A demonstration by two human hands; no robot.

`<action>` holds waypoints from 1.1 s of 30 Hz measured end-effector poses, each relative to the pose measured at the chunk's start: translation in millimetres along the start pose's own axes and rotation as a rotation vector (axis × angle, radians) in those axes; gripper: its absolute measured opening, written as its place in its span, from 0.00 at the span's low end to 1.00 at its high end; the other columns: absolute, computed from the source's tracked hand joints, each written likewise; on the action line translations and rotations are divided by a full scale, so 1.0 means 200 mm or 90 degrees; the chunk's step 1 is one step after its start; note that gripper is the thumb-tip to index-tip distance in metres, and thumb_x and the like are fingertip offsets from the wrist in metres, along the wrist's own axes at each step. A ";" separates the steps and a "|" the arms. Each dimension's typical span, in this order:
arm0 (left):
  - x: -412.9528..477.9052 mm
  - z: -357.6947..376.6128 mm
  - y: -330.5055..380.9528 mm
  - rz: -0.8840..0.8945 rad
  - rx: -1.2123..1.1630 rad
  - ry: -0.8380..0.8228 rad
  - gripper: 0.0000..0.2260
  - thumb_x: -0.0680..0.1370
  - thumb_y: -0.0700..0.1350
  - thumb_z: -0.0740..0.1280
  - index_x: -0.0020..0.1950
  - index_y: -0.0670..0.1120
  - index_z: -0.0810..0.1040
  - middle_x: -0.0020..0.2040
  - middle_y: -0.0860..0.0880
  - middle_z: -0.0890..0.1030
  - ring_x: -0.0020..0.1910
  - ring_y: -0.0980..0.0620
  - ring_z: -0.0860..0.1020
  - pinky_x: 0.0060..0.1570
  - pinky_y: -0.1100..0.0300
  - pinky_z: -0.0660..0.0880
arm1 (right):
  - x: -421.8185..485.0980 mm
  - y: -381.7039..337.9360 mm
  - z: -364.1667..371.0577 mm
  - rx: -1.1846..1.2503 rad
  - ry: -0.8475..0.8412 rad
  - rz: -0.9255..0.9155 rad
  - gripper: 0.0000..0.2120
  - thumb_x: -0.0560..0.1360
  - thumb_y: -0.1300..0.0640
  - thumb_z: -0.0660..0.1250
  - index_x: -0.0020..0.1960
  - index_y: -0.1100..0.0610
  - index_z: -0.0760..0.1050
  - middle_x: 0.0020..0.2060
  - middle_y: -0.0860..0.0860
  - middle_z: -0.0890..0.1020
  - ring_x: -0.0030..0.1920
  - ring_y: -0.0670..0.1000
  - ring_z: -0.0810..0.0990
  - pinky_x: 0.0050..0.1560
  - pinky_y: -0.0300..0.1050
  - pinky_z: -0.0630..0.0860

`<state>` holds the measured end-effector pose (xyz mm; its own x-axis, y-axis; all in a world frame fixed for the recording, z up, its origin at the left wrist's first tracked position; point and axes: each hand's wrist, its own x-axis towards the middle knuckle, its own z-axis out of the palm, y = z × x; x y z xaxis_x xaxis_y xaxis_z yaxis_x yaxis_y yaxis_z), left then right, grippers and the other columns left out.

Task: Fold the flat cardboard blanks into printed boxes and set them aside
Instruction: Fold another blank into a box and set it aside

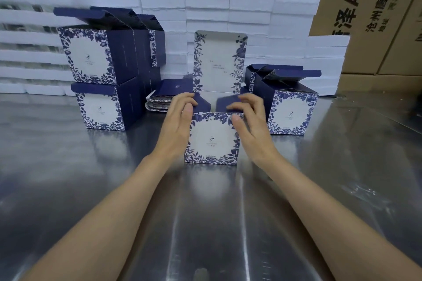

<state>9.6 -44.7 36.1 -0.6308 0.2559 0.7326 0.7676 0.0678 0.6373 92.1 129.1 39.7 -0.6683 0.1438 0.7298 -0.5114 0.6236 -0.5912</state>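
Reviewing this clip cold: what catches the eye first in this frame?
The blue-and-white floral box at centre on the steel table, with the left hand and right hand working its dark blue top flaps while its tall lid panel stands upright behind. Next, folded boxes stacked at left and more at right. Behind them rises a wall of white foam blocks.

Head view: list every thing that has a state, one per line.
Blue-and-white floral printed cardboard box in the middle: upright, top open, tall lid panel raised, side flaps being folded inward.
Left hand: fingers on the left flap.
Right hand: fingers on the right flap.
Folded boxes at left: stacked, lids open.
Folded box at right: lid open.
Pile of flat blanks: unfolded.
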 end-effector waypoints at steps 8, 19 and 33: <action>0.03 -0.03 0.00 0.031 0.045 -0.033 0.28 0.79 0.67 0.41 0.47 0.52 0.74 0.54 0.62 0.72 0.52 0.58 0.73 0.54 0.59 0.67 | 0.02 -0.01 -0.03 -0.030 0.033 -0.085 0.22 0.80 0.50 0.49 0.51 0.63 0.75 0.46 0.44 0.75 0.54 0.52 0.73 0.57 0.50 0.70; 0.07 0.04 0.03 -0.084 -0.151 0.005 0.18 0.77 0.56 0.52 0.33 0.47 0.69 0.41 0.54 0.72 0.42 0.57 0.71 0.48 0.65 0.66 | 0.02 0.02 0.02 0.091 0.062 -0.007 0.16 0.81 0.48 0.49 0.47 0.50 0.75 0.50 0.43 0.77 0.60 0.50 0.73 0.63 0.42 0.66; 0.05 0.00 0.11 -0.167 -0.202 0.015 0.22 0.77 0.40 0.55 0.71 0.54 0.63 0.64 0.48 0.73 0.52 0.68 0.74 0.52 0.78 0.66 | 0.07 -0.07 -0.03 0.314 0.070 0.168 0.26 0.70 0.59 0.55 0.66 0.42 0.68 0.65 0.48 0.74 0.66 0.44 0.71 0.60 0.30 0.68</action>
<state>20.0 -39.9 57.8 -0.8061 0.2473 0.5377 0.5091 -0.1737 0.8430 92.5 126.9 59.6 -0.7606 0.3421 0.5517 -0.5441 0.1276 -0.8292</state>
